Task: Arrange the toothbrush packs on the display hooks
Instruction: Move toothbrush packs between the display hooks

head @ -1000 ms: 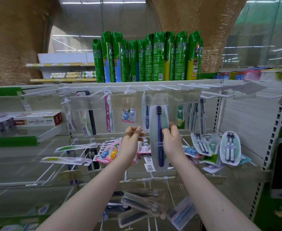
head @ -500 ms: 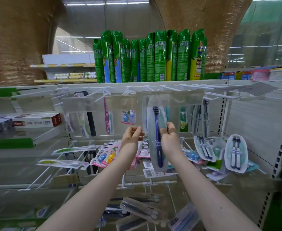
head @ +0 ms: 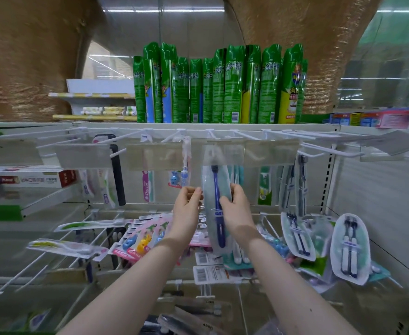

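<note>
Fingers (head: pixel 237 192) of the right hand (head: pixel 238 210) curl round a long clear toothbrush pack (head: pixel 208 209) with a dark blue brush inside. The left hand (head: pixel 186 206) pinches its 9 o'clock edge. It stands upright under the top hooks (head: pixel 211 135).

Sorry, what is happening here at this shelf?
A person holds up a toothbrush pack. The right hand grips its right edge, thumb on the front; the left hand, fingers curled, is at its left edge. The pack's top reaches the display hooks beneath the green spray cans, behind a clear label strip, so whether it is hooked cannot be seen.
</note>
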A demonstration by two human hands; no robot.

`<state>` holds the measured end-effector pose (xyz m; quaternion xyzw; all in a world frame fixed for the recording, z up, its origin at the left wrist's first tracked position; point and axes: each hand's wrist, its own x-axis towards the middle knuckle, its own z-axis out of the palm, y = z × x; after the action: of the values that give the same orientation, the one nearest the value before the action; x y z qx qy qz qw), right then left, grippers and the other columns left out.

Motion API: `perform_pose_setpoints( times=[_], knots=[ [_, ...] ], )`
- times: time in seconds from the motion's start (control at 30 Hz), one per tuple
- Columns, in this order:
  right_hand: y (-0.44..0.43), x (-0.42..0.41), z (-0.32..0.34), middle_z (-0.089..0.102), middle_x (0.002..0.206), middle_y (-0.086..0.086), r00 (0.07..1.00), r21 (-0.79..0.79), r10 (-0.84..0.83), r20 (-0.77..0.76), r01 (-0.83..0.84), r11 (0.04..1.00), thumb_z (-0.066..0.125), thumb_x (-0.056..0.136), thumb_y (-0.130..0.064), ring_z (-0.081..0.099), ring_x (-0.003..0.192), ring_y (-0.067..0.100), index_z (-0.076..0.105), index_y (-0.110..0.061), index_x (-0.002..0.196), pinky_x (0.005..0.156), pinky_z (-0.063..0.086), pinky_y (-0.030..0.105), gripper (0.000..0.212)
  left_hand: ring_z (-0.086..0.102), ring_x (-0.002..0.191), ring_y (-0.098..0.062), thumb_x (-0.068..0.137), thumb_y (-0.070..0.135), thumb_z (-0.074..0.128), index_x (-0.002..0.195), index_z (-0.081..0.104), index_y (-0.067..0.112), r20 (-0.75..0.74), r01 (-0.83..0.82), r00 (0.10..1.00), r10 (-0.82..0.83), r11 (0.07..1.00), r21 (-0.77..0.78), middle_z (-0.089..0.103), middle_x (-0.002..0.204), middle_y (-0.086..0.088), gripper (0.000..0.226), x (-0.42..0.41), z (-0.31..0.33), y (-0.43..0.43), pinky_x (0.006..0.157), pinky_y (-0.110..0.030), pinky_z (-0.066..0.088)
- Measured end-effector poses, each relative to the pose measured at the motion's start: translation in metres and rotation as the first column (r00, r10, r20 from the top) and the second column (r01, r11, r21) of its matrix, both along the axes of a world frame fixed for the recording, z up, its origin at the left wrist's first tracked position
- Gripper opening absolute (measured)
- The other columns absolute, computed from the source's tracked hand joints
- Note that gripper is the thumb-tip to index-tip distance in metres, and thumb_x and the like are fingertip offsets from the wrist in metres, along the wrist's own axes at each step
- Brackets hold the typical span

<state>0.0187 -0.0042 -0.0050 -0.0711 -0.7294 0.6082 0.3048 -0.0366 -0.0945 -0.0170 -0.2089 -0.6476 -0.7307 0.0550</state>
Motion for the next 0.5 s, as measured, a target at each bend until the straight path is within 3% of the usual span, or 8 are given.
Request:
perform_pose_setpoints(
  times=[0.07,0.17,0.23,0.4,0.5],
  knots=[
    [0.005,-0.008,-0.001,0.063,0.095,0.005,1.000,0.000,0.007,0.011,-0.007,1.000,0.041,0.096,-0.006,0.065,0.084,0.023,0.048,-0.023,0.109,0.077,0.056,0.036,0.022,0.056,0.080,-0.013,0.099,0.024,0.044,0.087,0.053,0.016,0.010,-0.042,0.999,0.041,0.999,0.014,0.060,0.087,-0.001,0.017,-0.004,-0.001,0.006,0.062,-0.021,0.039],
    [0.009,-0.023,0.000,0.061,0.090,0.002,1.000,0.018,-0.003,0.019,0.002,1.000,0.042,0.095,-0.003,0.059,0.071,0.016,0.046,-0.015,0.120,0.063,0.052,0.024,0.028,0.053,0.078,-0.015,0.098,0.023,0.046,0.083,0.050,0.018,0.031,-0.094,0.995,0.093,0.995,0.019,0.057,0.086,-0.001,0.016,-0.015,-0.003,0.010,0.063,-0.024,0.039],
    [0.011,-0.032,0.001,0.060,0.094,0.004,0.999,0.033,-0.037,0.012,0.037,0.999,0.042,0.093,-0.001,0.057,0.071,0.015,0.044,-0.012,0.123,0.063,0.050,0.026,0.032,0.051,0.080,-0.018,0.097,0.023,0.047,0.083,0.049,0.019,0.036,-0.117,0.993,0.117,0.993,0.018,0.055,0.087,-0.003,0.015,-0.024,0.000,0.009,0.064,-0.025,0.040],
    [0.015,-0.059,0.008,0.057,0.087,-0.001,0.995,0.044,-0.102,-0.008,0.103,0.994,0.043,0.092,0.002,0.055,0.066,0.011,0.045,-0.012,0.111,0.058,0.047,0.023,0.024,0.050,0.083,-0.015,0.098,0.023,0.046,0.082,0.048,0.019,0.028,-0.084,0.996,0.083,0.996,0.024,0.054,0.088,-0.001,0.016,-0.052,0.012,0.005,0.067,-0.023,0.039],
    [0.019,-0.076,0.011,0.059,0.084,0.002,0.990,0.037,-0.139,0.024,0.138,0.990,0.045,0.093,-0.001,0.058,0.066,0.014,0.048,-0.012,0.107,0.061,0.051,0.030,0.018,0.051,0.085,-0.015,0.098,0.024,0.046,0.087,0.049,0.017,0.039,-0.057,0.998,0.057,0.998,-0.006,0.055,0.090,0.000,0.013,-0.065,0.016,0.005,0.063,-0.021,0.039]
  ],
)
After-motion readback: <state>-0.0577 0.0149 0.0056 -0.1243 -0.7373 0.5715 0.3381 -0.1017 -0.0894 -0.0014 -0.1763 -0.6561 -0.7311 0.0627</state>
